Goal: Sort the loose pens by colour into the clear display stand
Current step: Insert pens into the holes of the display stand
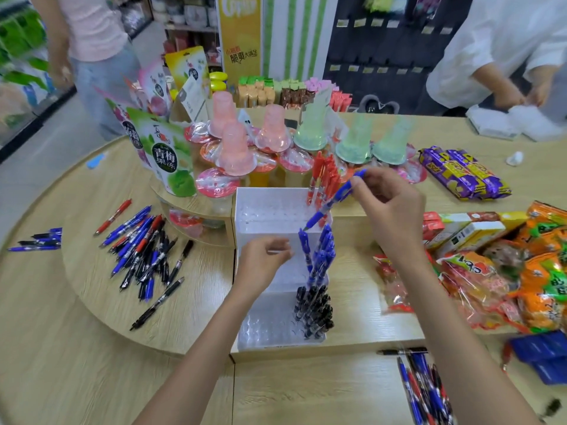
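step: seat blue pen (pixel 333 204) | right hand (pixel 389 207) pinches its upper end | left hand (pixel 260 256) empty, loosely curled, on clear display stand (pixel 264 329) | advice: lower tip-first beside blue row (pixel 319 256)

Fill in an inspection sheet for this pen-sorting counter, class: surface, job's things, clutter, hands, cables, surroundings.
Surface: wooden counter with a curved raised tier on the left.
Job's things: clear display stand holds red pens at the back, blue pens in the middle, black pens in front; loose pens lie left and lower right.
Clutter: jelly cups, snack packs.
Hands: right hand pinches a blue pen, tip down over the stand; left hand rests at the stand, fingers loosely curled, holding nothing.
Cables: nothing seen.
Surroundings: shop shelves; a person in pink and a person in white beyond the counter.
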